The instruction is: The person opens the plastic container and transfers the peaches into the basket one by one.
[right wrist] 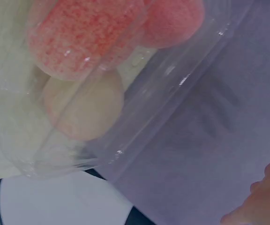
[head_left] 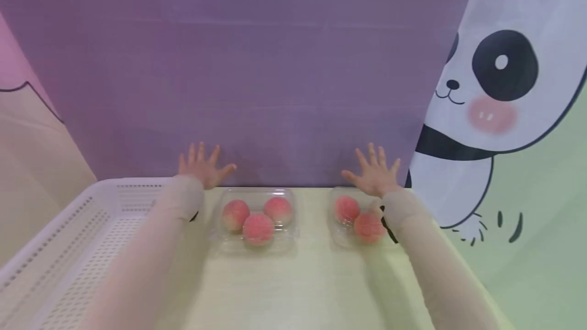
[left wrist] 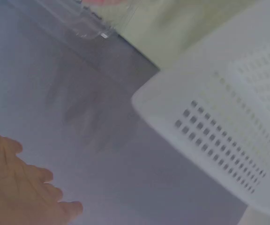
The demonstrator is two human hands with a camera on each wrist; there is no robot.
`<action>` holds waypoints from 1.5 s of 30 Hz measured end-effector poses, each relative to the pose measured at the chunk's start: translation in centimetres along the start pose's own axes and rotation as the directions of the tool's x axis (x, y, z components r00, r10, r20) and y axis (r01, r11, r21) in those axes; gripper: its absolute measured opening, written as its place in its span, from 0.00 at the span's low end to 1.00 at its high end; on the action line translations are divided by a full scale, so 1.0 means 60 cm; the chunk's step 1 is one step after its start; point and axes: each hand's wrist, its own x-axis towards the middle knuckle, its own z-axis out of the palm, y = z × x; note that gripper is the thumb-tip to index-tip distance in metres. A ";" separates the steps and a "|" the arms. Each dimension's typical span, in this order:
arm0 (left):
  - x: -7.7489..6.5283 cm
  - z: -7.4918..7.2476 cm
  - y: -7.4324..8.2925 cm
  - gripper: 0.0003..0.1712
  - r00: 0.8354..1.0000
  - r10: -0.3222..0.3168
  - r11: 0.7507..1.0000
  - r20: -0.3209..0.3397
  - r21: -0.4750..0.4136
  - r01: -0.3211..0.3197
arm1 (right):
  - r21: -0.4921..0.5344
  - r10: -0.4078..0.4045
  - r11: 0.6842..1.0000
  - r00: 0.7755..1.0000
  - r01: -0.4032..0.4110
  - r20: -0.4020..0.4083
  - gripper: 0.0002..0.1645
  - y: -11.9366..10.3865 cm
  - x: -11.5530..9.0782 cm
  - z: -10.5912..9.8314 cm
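Observation:
My left hand is raised with fingers spread, holding nothing, above the gap between the white basket and a clear plastic box. My right hand is spread the same way over the far side of a second box. The left clear box has three pink peaches inside. In the right clear box lie two pink peaches and a paler one, partly hidden by the right wrist in the head view. Neither hand touches a box.
A white perforated basket stands at the left of the pale tabletop. Behind the table hangs a purple cloth. A panda picture covers the backdrop at the right.

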 end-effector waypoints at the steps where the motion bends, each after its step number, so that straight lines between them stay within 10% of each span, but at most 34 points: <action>1: -0.002 -0.006 0.000 0.55 1.000 0.009 1.000 0.004 0.000 -0.009 | 0.007 -0.021 1.000 1.000 0.021 -0.010 0.52 -0.004 -0.001 -0.003; 11: -0.047 -0.041 0.006 0.39 0.982 0.185 0.981 -0.043 0.060 -0.182 | 0.118 -0.246 0.960 0.966 0.255 -0.085 0.42 -0.068 -0.042 -0.003; 25: -0.127 0.010 0.021 0.22 0.877 0.427 0.904 -0.219 0.076 -0.421 | 0.407 -0.247 0.869 0.959 0.281 -0.135 0.33 -0.124 -0.125 0.098; 35: -0.128 0.053 0.016 0.26 0.832 0.555 0.828 0.007 0.086 -0.554 | 0.536 -0.236 0.812 0.970 0.232 -0.062 0.45 -0.157 -0.140 0.168; 45: -0.121 0.074 0.001 0.47 0.853 0.498 0.861 0.156 0.031 -0.508 | 0.755 -0.261 0.645 0.962 0.117 0.074 0.56 -0.173 -0.120 0.209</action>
